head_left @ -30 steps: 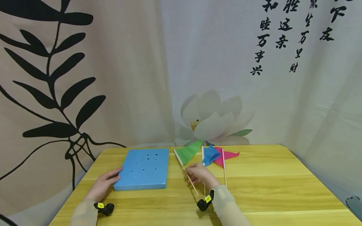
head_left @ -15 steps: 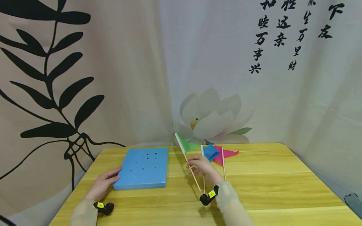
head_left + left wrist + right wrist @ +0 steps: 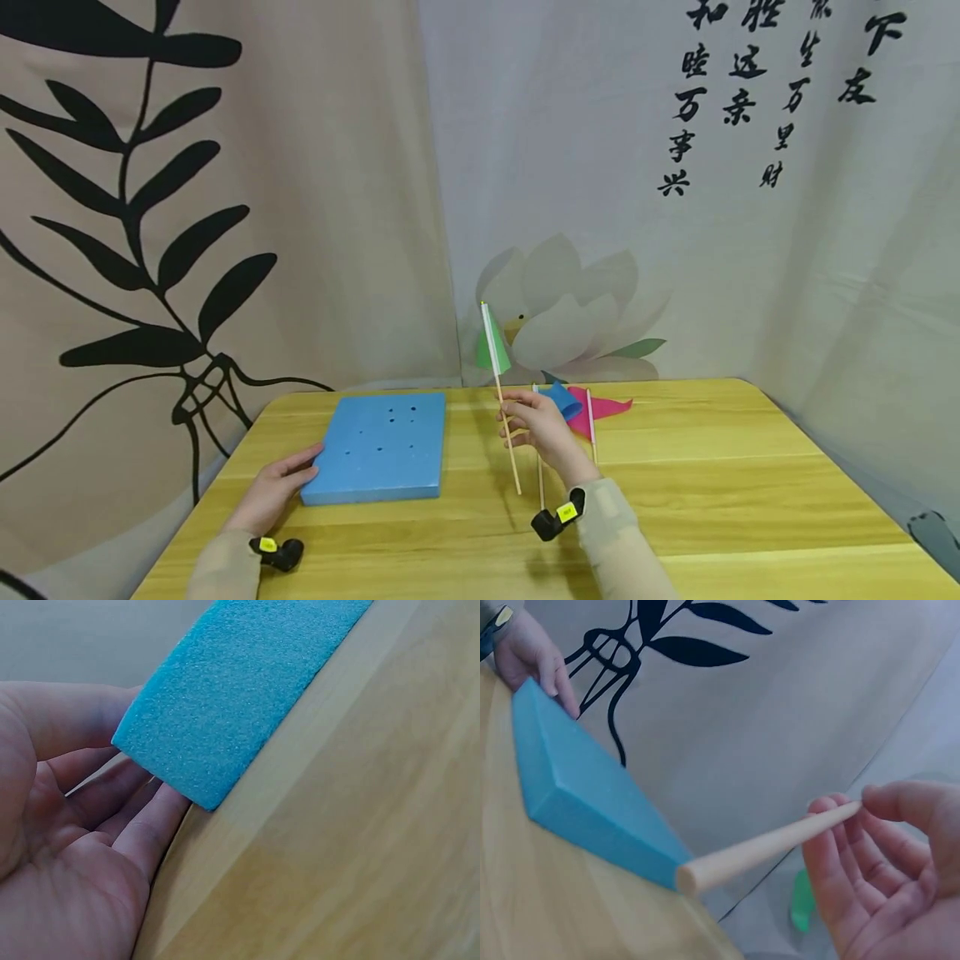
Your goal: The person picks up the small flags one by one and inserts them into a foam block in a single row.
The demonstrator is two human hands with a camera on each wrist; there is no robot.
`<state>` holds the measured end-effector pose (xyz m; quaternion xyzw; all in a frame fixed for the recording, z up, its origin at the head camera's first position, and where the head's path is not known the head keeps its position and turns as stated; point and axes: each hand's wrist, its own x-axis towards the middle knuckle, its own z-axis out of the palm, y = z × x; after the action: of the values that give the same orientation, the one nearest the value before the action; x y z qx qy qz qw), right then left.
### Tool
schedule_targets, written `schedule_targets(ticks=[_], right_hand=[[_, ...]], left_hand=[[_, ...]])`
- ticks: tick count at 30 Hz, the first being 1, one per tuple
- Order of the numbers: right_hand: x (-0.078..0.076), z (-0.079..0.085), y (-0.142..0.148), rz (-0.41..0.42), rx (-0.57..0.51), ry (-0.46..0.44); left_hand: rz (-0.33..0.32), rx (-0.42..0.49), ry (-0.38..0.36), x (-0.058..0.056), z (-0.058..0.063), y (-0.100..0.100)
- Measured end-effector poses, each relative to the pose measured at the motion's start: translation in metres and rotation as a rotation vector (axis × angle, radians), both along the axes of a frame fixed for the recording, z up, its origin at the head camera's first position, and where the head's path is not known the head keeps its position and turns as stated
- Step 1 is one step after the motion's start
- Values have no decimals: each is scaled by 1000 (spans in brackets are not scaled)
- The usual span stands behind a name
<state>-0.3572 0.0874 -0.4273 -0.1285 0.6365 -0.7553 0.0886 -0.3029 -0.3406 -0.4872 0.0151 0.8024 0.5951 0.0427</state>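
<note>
My right hand [image 3: 536, 425] pinches the wooden stick of a small green flag [image 3: 493, 337] between thumb and fingertips. The flag stands nearly upright above the table, tilted slightly, with its cloth at the top. In the right wrist view the stick's lower end [image 3: 727, 862] points toward the camera, and part of the green cloth [image 3: 802, 901] shows behind the fingers. My left hand [image 3: 273, 487] rests against the left side of a blue foam board [image 3: 360, 479] near its front corner, fingers fairly straight. Small holes dot the board's top.
A blue flag [image 3: 561, 402] and a pink flag [image 3: 607, 407] lie on the table just right of the right hand, their sticks toward me. The wooden table [image 3: 712, 500] ends at a printed curtain [image 3: 360, 208] behind.
My right hand has lifted the green flag off the table and turned it more upright, its stick's lower end rising. The left hand and foam board have stayed in place.
</note>
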Motion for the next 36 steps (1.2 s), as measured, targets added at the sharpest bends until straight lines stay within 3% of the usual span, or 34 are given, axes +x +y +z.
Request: schedule_targets(ticks=[6,23,28,36], right_hand=[[2,16,1,-40,-59,64],[-4,63,-16,-131,-85,244],[-7,62,-32,-108,-88,275],[-13,43,-67,-72,-75,284]], left_hand=[[-4,16,7,-2,0,2],[19,-11,9,-2,-3,2],[3,-11,17,-1,-2,2],[12,-21,15,1,0,4]])
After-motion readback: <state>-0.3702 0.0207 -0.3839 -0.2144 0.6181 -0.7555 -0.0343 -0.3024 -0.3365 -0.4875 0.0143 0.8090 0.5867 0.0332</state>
